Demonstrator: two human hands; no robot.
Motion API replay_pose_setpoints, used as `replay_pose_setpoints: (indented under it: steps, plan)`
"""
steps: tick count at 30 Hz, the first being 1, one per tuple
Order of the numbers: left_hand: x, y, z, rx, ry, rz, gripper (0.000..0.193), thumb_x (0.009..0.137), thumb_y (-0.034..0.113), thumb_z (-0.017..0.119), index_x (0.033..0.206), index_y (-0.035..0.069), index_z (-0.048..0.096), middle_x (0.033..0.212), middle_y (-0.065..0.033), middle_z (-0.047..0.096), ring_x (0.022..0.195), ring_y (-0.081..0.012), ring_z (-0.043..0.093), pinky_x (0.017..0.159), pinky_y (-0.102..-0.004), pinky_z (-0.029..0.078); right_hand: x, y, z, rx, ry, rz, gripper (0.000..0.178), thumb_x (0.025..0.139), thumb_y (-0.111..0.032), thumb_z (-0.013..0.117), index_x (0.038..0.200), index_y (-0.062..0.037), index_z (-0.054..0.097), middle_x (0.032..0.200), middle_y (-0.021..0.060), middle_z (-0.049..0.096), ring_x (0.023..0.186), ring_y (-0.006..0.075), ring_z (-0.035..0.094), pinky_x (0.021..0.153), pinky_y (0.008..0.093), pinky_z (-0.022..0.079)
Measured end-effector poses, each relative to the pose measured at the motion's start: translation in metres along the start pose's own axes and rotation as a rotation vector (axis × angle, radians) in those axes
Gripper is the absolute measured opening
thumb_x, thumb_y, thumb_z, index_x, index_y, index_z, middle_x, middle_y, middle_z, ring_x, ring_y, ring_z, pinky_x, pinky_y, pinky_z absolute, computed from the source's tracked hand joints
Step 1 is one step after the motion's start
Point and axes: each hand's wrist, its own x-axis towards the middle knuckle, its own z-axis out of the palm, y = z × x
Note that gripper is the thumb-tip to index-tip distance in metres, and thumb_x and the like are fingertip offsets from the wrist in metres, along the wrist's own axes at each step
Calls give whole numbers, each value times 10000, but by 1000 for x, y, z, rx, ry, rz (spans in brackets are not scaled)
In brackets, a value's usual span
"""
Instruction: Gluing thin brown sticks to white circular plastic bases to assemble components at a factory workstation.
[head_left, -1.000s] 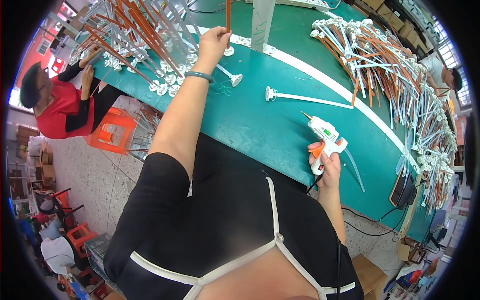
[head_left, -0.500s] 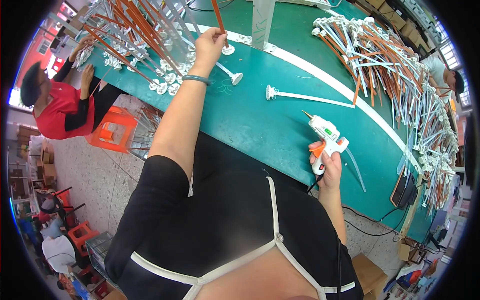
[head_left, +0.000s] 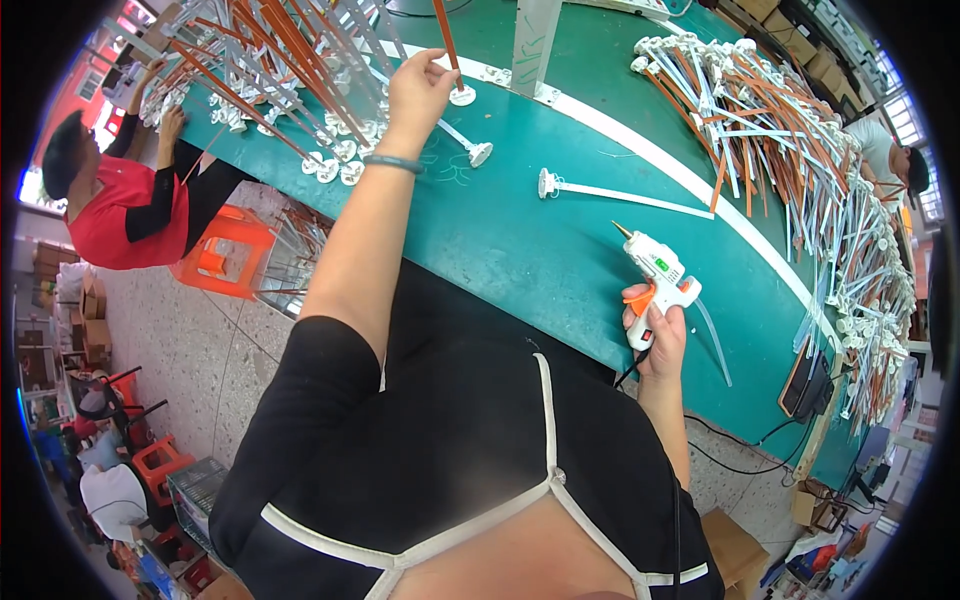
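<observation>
— The left hand point(head_left: 418, 92) is way out over the green worktop point(head_left: 520, 240). What is it holding?

— It pinches a thin orange stick point(head_left: 445, 40) between its fingers. The stick stands almost straight up. Its white round foot point(head_left: 462, 96) sits on the worktop, just beside the hand.

— And the right hand point(head_left: 655, 335)?

— It is closed tight around the handle of a white glue gun point(head_left: 655, 275) with an orange trigger. It is near the front edge of the worktop. The gun's tip points up and away, to the left.

— Are the two hands close?

— No, they are well apart. Between them lies a white stick point(head_left: 625, 196) with a round end, flat on the worktop. A second white stick point(head_left: 462, 143) lies nearer the left hand.

— What else is there?

— A big heap of orange and white sticks point(head_left: 790, 130) on the right. Another heap of them point(head_left: 270, 70) is on the far left. A person in a red top point(head_left: 120, 210) stands by that heap, next to an orange stool point(head_left: 222, 258).
</observation>
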Motion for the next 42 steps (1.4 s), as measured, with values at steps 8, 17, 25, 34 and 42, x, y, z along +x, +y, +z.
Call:
replay_pose_setpoints:
  steps: [8,17,25,34,42]
  plan:
    - [-67,25,-4,432,-137,-204,402,806,284,767,954,43,482,708,-104,650,607,-254,656,566,-367,520,-1,1,0,-7,-2,0,441,938,-132,540,1310,64,409,1084,186,628,747,166,589,620,254,464]
    - [-113,65,-23,-630,-217,-779,541,781,42,780,1165,-70,415,784,-117,643,610,-175,644,527,-251,516,-3,2,-1,-14,14,15,469,923,-128,549,1319,74,399,1091,184,623,757,161,590,641,255,471]
    - [-178,110,-47,-837,-528,-685,215,870,30,698,1063,-13,615,838,-51,668,717,-97,641,640,-215,521,-1,0,1,-33,-26,7,457,930,-136,539,1314,70,402,1096,178,622,768,158,585,659,255,468]
    - [-175,112,-38,-379,-456,-22,122,805,20,736,901,-21,674,836,-92,687,665,-148,649,598,-264,508,-12,-2,22,-457,-121,66,313,932,-111,558,1217,18,559,1048,93,678,777,100,564,696,249,466]
    - [-169,117,-38,-394,-535,-34,108,789,20,754,842,-27,673,803,-90,682,691,-160,653,617,-257,518,-8,3,35,-588,-170,36,250,931,-88,595,1153,26,595,985,76,686,894,129,622,765,270,481]
